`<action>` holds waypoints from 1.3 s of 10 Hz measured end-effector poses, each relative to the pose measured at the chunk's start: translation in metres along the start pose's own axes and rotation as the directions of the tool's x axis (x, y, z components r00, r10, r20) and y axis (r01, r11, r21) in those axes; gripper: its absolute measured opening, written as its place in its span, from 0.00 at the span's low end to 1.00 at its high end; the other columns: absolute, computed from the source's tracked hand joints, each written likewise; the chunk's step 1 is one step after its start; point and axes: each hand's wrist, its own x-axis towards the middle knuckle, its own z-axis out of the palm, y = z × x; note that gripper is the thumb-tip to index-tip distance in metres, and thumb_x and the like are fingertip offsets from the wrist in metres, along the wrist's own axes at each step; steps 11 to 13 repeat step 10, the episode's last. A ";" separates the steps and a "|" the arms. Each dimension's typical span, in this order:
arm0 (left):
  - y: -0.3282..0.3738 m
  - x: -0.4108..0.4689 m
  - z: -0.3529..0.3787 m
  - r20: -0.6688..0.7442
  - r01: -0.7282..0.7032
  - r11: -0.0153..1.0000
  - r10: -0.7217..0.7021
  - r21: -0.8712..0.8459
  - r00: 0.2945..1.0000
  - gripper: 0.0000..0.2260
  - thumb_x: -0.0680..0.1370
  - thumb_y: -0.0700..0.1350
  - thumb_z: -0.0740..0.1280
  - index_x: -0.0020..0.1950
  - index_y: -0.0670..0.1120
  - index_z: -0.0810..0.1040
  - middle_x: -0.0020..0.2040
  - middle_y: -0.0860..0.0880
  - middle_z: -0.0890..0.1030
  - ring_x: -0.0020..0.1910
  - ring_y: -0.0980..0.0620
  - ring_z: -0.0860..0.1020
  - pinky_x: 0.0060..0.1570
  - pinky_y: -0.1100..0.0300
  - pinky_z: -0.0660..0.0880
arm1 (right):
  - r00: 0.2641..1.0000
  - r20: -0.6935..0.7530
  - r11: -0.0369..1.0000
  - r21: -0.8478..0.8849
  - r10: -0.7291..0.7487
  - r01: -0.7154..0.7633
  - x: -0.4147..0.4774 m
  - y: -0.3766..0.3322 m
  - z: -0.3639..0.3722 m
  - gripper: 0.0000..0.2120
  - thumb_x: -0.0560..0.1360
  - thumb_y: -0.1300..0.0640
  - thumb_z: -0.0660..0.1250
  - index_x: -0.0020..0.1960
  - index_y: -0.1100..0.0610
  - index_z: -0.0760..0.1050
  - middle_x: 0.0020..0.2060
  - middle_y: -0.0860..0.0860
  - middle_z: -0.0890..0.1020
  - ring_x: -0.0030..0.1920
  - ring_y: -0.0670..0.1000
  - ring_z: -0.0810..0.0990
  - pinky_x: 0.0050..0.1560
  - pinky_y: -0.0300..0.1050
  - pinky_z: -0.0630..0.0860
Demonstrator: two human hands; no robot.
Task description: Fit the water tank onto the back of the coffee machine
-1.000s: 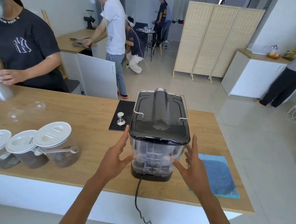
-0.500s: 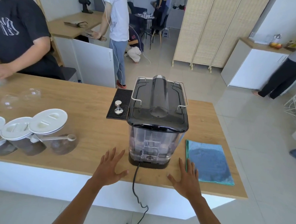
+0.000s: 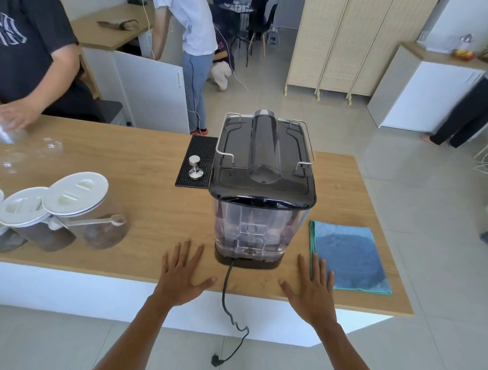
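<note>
The black coffee machine (image 3: 263,163) stands on the wooden counter (image 3: 142,165) with its back towards me. The clear water tank (image 3: 253,227) sits upright in the machine's back, under the glossy black lid. My left hand (image 3: 183,275) lies flat on the counter edge, left of the machine, fingers spread and holding nothing. My right hand (image 3: 312,290) lies flat to the right of the machine, also spread and holding nothing. Neither hand touches the tank.
The black power cord (image 3: 227,297) hangs off the counter between my hands. A blue cloth (image 3: 349,258) lies right of my right hand. Three white-lidded jars (image 3: 75,204) stand at the left, a tamper (image 3: 195,168) on a black mat behind. A person stands across the counter.
My hands have come off the sides of the water tank and dropped flat onto the counter edge near me. The view has pulled back and tilted down.
</note>
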 end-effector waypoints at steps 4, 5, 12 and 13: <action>-0.003 -0.002 0.008 -0.077 -0.036 0.999 0.036 -0.005 0.996 0.48 0.68 0.80 0.44 0.82 0.55 0.49 0.82 0.46 0.45 0.81 0.41 0.45 0.76 0.37 0.43 | 1.000 -0.028 1.000 0.001 -0.010 0.010 0.000 0.001 0.002 0.45 0.72 0.24 0.41 0.80 0.51 0.51 0.80 0.58 0.51 0.79 0.62 0.47 0.76 0.64 0.45; -0.003 -0.002 0.009 -0.073 -0.036 0.999 0.036 -0.009 0.997 0.48 0.68 0.80 0.44 0.82 0.55 0.50 0.82 0.46 0.46 0.81 0.41 0.46 0.76 0.36 0.45 | 0.999 -0.031 1.000 -0.009 -0.014 0.014 0.001 0.003 0.004 0.45 0.72 0.25 0.42 0.80 0.51 0.50 0.80 0.58 0.51 0.79 0.62 0.47 0.76 0.64 0.46; -0.002 0.001 0.008 -0.029 0.006 1.000 -0.007 -0.015 1.000 0.51 0.65 0.82 0.41 0.82 0.55 0.46 0.82 0.47 0.42 0.81 0.41 0.44 0.75 0.38 0.41 | 0.988 -0.014 0.842 0.526 0.153 -0.123 0.013 0.000 -0.033 0.37 0.76 0.39 0.65 0.78 0.52 0.57 0.74 0.57 0.68 0.74 0.60 0.65 0.71 0.58 0.62; -0.002 0.001 0.008 -0.029 0.006 1.000 -0.007 -0.015 1.000 0.51 0.65 0.82 0.41 0.82 0.55 0.46 0.82 0.47 0.42 0.81 0.41 0.44 0.75 0.38 0.41 | 0.988 -0.014 0.842 0.526 0.153 -0.123 0.013 0.000 -0.033 0.37 0.76 0.39 0.65 0.78 0.52 0.57 0.74 0.57 0.68 0.74 0.60 0.65 0.71 0.58 0.62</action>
